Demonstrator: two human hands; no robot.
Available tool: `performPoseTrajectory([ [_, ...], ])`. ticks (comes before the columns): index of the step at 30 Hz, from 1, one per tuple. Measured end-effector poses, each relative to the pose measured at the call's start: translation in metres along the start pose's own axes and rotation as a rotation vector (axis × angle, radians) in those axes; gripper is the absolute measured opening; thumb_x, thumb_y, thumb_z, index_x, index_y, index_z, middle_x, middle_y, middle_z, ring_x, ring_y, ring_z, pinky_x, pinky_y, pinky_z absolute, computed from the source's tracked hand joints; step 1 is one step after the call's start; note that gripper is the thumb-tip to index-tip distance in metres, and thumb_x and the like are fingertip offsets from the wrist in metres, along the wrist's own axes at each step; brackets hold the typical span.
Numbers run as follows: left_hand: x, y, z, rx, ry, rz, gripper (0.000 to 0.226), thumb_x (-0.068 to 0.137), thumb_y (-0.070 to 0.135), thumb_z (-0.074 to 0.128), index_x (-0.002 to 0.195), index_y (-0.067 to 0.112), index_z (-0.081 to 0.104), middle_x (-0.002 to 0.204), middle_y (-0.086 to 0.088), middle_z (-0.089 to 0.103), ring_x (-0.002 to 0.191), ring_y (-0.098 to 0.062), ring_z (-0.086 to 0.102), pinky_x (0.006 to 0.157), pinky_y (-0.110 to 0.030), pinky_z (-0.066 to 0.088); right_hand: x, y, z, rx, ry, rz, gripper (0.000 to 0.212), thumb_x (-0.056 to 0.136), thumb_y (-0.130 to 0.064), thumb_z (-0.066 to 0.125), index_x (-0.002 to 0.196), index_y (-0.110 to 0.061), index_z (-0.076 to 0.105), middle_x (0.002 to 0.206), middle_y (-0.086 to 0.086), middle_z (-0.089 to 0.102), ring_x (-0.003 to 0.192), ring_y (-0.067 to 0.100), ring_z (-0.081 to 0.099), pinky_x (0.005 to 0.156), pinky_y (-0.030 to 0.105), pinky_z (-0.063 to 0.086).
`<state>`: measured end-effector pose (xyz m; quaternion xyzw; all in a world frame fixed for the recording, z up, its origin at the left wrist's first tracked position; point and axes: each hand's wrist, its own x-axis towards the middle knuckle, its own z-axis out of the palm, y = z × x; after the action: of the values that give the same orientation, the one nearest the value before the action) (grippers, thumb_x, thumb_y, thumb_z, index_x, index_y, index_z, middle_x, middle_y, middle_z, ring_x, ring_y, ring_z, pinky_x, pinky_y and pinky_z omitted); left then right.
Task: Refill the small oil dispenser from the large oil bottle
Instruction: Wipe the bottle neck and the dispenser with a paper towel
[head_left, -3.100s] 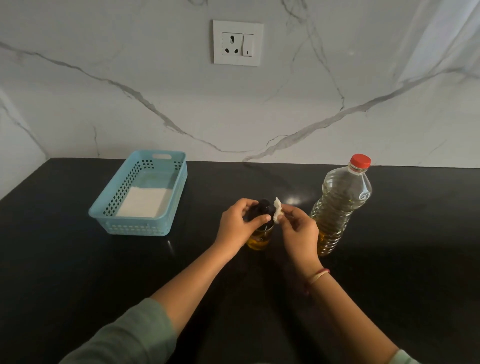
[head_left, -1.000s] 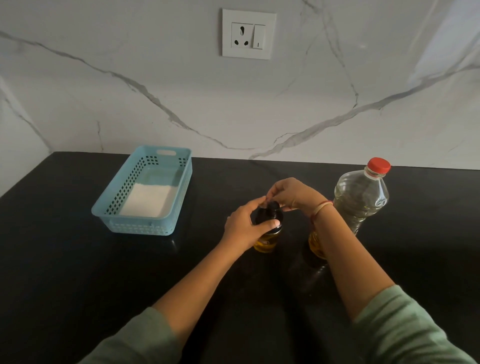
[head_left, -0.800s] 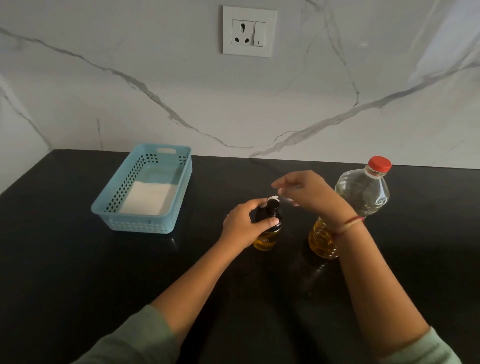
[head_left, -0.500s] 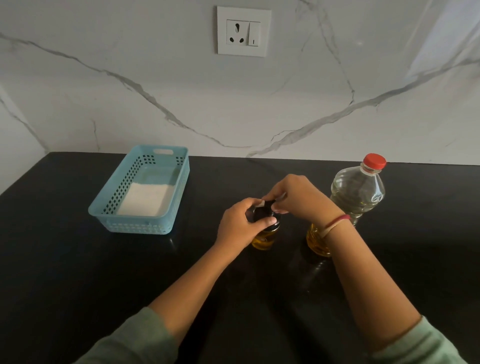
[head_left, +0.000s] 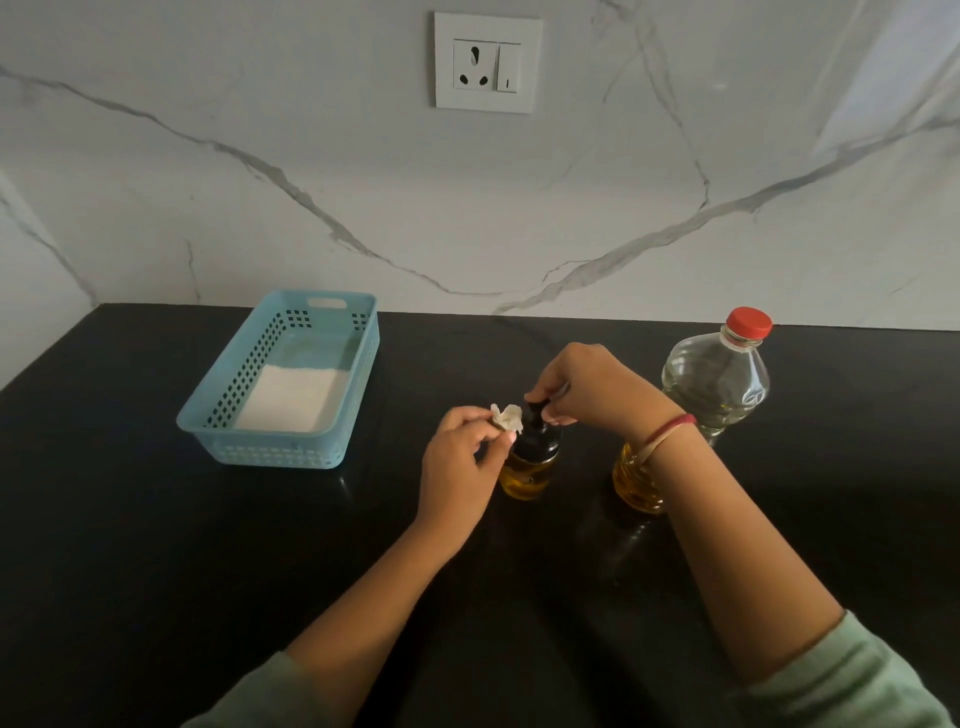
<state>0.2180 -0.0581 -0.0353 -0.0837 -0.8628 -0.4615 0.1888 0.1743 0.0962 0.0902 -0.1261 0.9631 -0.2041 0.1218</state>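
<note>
On the black counter (head_left: 156, 545), the left hand (head_left: 457, 467) pinches what looks like a small white wad (head_left: 506, 417) beside the small oil dispenser (head_left: 531, 457), whose black top the right hand (head_left: 592, 387) grips. Behind stand the capped large oil bottle (head_left: 714, 384) and, further left, a blue basket (head_left: 291, 447).

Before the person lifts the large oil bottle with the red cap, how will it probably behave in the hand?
The large oil bottle looks only partly full, with oil low near its base, so it is probably light and bottom-heavy. Its clear ribbed wall looks like thin plastic and may give under a squeeze. Its red cap is on, so tilting should not spill.
</note>
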Motion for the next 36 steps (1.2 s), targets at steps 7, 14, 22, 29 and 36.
performPoseTrajectory([
  [7, 0.033, 0.004, -0.005, -0.309, -0.128, -0.179, 0.028, 0.080, 0.020, 0.075, 0.101, 0.029, 0.059, 0.084, 0.015, 0.068, 0.084, 0.006, 0.065, 0.070, -0.007, 0.049, 0.002, 0.001, -0.003, 0.020, -0.026, 0.019, 0.023, 0.079, -0.001, 0.070, 0.098, -0.012, 0.074, 0.095, 0.005, 0.073, 0.075, 0.010, 0.067, 0.057, 0.009, 0.049],
  [14, 0.080, 0.018, -0.006, -0.202, -0.565, -0.316, 0.022, 0.092, 0.010, 0.057, 0.098, 0.028, 0.069, 0.098, 0.008, 0.067, 0.099, -0.010, 0.062, 0.089, -0.030, 0.050, 0.001, 0.000, -0.007, 0.094, -0.051, 0.025, 0.022, 0.079, -0.001, 0.071, 0.099, -0.010, 0.073, 0.094, 0.005, 0.071, 0.073, 0.008, 0.068, 0.056, 0.009, 0.051],
  [22, 0.088, 0.012, -0.016, -0.341, -0.670, -0.479, 0.015, 0.089, 0.009, 0.063, 0.093, 0.020, 0.071, 0.100, -0.002, 0.070, 0.097, -0.015, 0.067, 0.081, -0.029, 0.057, 0.000, -0.006, -0.009, -0.073, -0.048, -0.038, 0.025, 0.079, -0.004, 0.071, 0.102, -0.013, 0.074, 0.097, 0.003, 0.072, 0.074, 0.007, 0.060, 0.076, 0.020, 0.051],
  [29, 0.044, 0.001, -0.021, -0.537, -0.386, -0.498, 0.018, 0.083, 0.006, 0.070, 0.089, 0.023, 0.074, 0.096, 0.002, 0.074, 0.090, -0.009, 0.070, 0.071, -0.022, 0.056, 0.002, 0.000, -0.008, -0.056, -0.045, -0.044, 0.025, 0.080, -0.002, 0.070, 0.103, -0.012, 0.073, 0.095, 0.004, 0.073, 0.073, 0.009, 0.068, 0.061, 0.011, 0.051],
  [36, 0.012, 0.016, -0.006, -0.578, -0.096, -0.598, 0.019, 0.078, 0.003, 0.074, 0.086, 0.021, 0.075, 0.083, 0.003, 0.074, 0.082, -0.009, 0.071, 0.066, -0.021, 0.055, 0.002, 0.000, -0.007, -0.066, -0.045, -0.052, 0.026, 0.079, -0.002, 0.070, 0.103, -0.013, 0.073, 0.094, 0.002, 0.073, 0.061, 0.000, 0.060, 0.054, 0.007, 0.046],
])
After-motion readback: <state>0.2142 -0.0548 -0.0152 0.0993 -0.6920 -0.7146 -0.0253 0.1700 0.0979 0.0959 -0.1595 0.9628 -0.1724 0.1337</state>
